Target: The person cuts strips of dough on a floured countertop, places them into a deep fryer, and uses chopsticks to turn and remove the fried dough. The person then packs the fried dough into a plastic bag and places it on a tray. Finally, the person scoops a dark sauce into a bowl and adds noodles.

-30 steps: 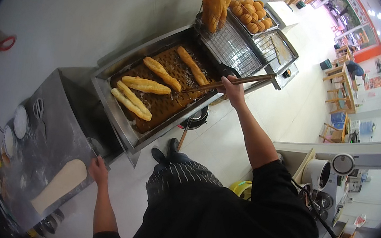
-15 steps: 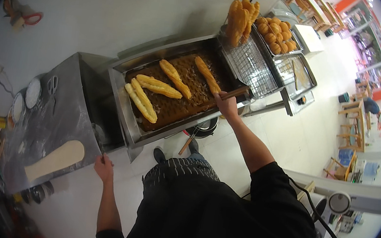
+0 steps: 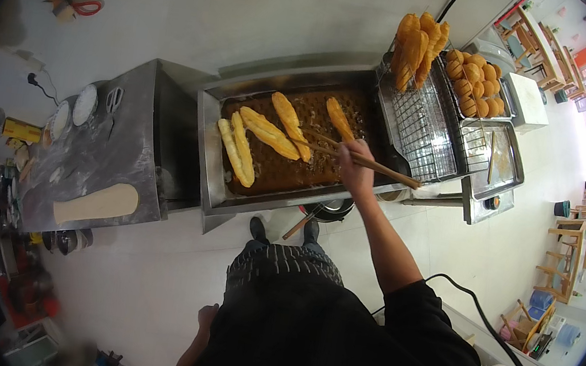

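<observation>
The right hand's [image 3: 357, 167] fingers are wrapping firmly around long brown wooden chopsticks [image 3: 389, 171], whose tips are pointing left at a golden, ridged dough stick [image 3: 287, 120] slanting from upper left to lower right. The left hand [image 3: 208, 314] is hanging farther off; I cannot tell its grip. The rectangular steel fryer [image 3: 208, 145] is holding four such sticks in brown oil [image 3: 275, 176]; a silver wire rack [image 3: 417, 129] is bearing browned upright sticks [image 3: 413, 51] beside golden balls [image 3: 473, 73].

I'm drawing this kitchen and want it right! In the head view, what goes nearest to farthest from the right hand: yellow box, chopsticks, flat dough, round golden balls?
From the right hand:
1. Chopsticks, held in it.
2. Round golden balls, up to its right.
3. Flat dough, off left.
4. Yellow box, even farther left.
</observation>
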A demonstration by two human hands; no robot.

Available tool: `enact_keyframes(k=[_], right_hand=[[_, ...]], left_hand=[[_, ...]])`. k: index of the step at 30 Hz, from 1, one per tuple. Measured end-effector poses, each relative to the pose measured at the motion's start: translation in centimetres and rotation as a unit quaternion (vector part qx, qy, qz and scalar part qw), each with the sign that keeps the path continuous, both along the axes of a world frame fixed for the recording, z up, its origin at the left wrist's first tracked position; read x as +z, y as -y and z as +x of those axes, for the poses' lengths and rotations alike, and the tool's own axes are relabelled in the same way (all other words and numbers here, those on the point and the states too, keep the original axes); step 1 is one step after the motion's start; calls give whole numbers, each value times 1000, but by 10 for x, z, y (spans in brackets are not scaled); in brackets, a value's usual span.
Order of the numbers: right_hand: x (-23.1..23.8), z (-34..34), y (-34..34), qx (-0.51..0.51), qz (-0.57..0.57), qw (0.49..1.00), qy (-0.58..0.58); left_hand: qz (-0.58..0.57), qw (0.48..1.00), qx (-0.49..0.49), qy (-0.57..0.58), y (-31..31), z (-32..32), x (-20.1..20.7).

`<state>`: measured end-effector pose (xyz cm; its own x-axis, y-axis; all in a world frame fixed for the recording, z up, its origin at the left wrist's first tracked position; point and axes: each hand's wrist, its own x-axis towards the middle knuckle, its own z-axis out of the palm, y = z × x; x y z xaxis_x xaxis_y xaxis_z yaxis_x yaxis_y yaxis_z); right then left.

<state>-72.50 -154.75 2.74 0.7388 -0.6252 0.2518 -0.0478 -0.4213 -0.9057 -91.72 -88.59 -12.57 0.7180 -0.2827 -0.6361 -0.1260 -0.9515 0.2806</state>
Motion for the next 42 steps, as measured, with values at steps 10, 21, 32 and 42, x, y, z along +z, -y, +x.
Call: enact_keyframes(k=[10,21,32,42], right_hand=[[-30,59,-112,57,-92,994,-11],[-71,47,-79,-138,286,948,12],[-26,51,-202,-75,-65,994,-53],[-32,77,-253,-57,-16,995,-83]], left_hand=[[-198,861,454,-116,23,109,45],[-165,839,482,-190,-52,156,31],[-205,816,502,-201,-70,185,3],[-214,804,509,-223,-66,169,-1]])
